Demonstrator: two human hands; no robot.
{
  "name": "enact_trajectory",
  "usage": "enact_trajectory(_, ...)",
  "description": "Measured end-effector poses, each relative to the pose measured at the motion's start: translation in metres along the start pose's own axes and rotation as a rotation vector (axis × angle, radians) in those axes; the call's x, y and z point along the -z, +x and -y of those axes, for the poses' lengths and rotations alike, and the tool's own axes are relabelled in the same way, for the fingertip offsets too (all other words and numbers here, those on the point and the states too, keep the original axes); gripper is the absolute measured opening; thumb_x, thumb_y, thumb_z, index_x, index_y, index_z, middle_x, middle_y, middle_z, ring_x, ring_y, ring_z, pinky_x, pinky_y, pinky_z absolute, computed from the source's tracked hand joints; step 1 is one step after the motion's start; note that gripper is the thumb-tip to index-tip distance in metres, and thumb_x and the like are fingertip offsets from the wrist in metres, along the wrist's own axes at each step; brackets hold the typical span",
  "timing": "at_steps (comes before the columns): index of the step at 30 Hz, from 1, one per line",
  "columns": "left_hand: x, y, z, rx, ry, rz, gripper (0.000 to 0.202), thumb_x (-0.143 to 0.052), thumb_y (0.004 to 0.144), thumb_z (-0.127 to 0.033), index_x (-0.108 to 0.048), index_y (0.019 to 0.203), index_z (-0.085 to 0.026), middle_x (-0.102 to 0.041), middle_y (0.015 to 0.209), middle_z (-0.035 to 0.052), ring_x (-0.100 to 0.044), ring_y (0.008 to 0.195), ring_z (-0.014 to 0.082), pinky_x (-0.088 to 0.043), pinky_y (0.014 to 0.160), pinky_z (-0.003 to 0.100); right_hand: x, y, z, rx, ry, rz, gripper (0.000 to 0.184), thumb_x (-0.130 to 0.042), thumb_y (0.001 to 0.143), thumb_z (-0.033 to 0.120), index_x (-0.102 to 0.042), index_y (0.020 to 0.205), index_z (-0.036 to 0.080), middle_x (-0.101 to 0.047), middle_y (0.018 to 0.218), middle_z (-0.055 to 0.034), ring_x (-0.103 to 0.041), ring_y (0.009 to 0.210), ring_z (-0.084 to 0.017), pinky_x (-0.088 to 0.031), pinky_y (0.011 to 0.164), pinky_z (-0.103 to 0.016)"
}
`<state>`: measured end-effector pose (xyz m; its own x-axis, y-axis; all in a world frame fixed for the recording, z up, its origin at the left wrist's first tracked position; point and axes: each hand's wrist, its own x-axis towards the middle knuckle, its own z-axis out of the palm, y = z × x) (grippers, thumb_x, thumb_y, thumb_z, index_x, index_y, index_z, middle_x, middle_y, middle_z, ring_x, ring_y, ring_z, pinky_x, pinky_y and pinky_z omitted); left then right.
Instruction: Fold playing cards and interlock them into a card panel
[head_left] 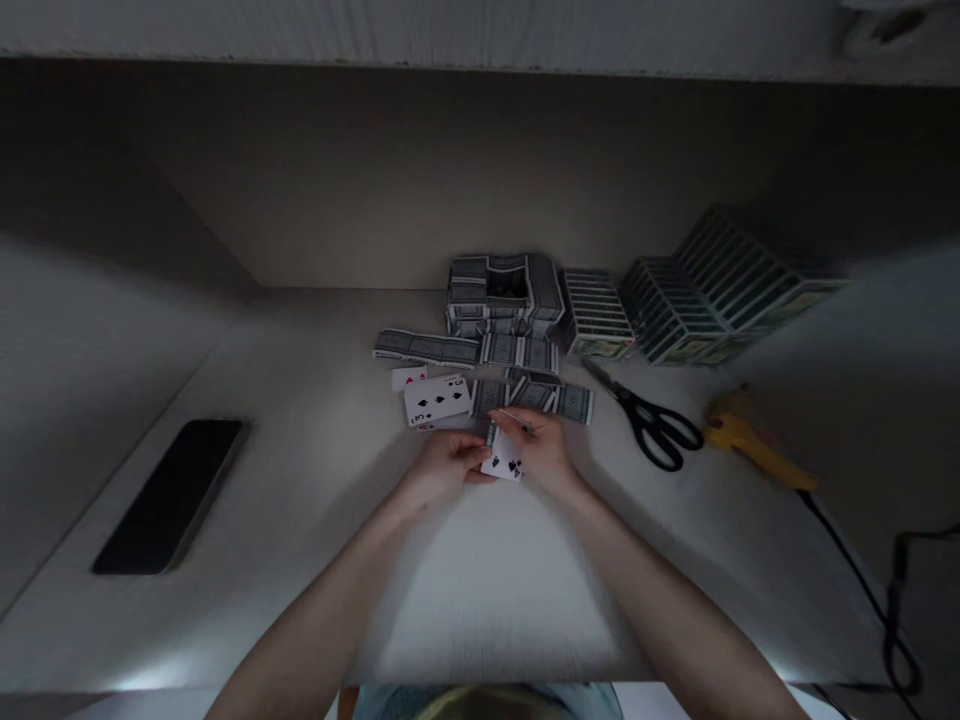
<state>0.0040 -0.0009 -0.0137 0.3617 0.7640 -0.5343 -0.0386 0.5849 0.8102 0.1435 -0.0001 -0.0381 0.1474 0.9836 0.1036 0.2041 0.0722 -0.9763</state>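
Between both hands is a playing card point(508, 463) with spade marks, its face partly covered by my fingers. My left hand point(442, 465) pinches its left edge between thumb and fingers. Closed over its upper right part is my right hand point(546, 448). Just beyond my left hand lies a face-up three of spades point(437, 400), overlapping a card with red marks point(408, 377). Folded cards with patterned backs point(574, 403) lie beyond my right hand. Behind them are a long folded-card strip point(426, 347) and a shorter one point(520, 352).
At the back stands a box-like card structure point(505, 290) with a square opening. Stepped card structures point(720, 290) rise to its right. Black-handled scissors point(652, 420) and a yellow glue gun point(757, 440) with a black cord lie right. A phone point(171, 495) lies left. A shelf edge point(480, 40) hangs overhead.
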Motion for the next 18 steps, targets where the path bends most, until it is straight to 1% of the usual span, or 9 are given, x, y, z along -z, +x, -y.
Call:
enact_trajectory(4,0.0003,-0.0010,-0.0008,-0.012,0.023,-0.011,0.011,-0.069,0.062,-0.018,-0.063,0.062,-0.009,-0.060,0.060,0.0003,-0.059,0.060,0.0116,-0.052,0.068,0.031,-0.0001,0.0001,-0.0008,-0.008,0.009,-0.005,0.019,-0.059,0.071,0.034,-0.070,0.073,0.019,-0.070,0.076,-0.0038,-0.062,0.070,-0.017,-0.046,0.063,-0.027)
enact_trajectory(8,0.0012,-0.0024,-0.0023,-0.018,0.046,0.039,0.012,-0.068,0.063,-0.020,-0.063,0.064,-0.009,-0.061,0.064,0.0018,-0.059,0.064,0.0123,-0.052,0.071,0.031,0.0001,0.0006,-0.0023,-0.050,0.016,0.002,0.021,-0.060,0.069,0.037,-0.070,0.072,0.019,-0.069,0.073,-0.0040,-0.061,0.065,-0.017,-0.045,0.058,-0.027)
enact_trajectory(11,0.0015,-0.0016,-0.0018,-0.020,0.063,0.056,0.013,-0.067,0.063,-0.022,-0.064,0.065,-0.009,-0.062,0.065,0.0023,-0.059,0.064,0.0123,-0.052,0.069,0.029,0.0006,0.0009,-0.0011,-0.081,0.038,0.004,0.021,-0.062,0.067,0.037,-0.069,0.072,0.018,-0.069,0.074,-0.0042,-0.061,0.066,-0.017,-0.046,0.059,-0.027)
enact_trajectory(14,0.0012,0.0001,0.0001,-0.037,0.080,0.046,0.012,-0.066,0.064,-0.022,-0.063,0.063,-0.010,-0.061,0.063,0.0012,-0.059,0.063,0.0118,-0.052,0.065,0.027,0.0007,0.0008,0.0007,-0.081,0.049,-0.014,0.021,-0.063,0.066,0.037,-0.069,0.071,0.018,-0.070,0.076,-0.0042,-0.062,0.070,-0.018,-0.046,0.063,-0.027)
enact_trajectory(18,-0.0005,0.0003,0.0012,-0.067,0.128,0.017,0.010,-0.061,0.067,-0.019,-0.062,0.060,-0.012,-0.060,0.062,0.0002,-0.058,0.062,0.0119,-0.052,0.064,0.027,0.0005,0.0004,0.0015,-0.095,0.046,-0.009,0.022,-0.062,0.066,0.039,-0.069,0.072,0.018,-0.069,0.075,-0.0041,-0.061,0.067,-0.018,-0.046,0.060,-0.028)
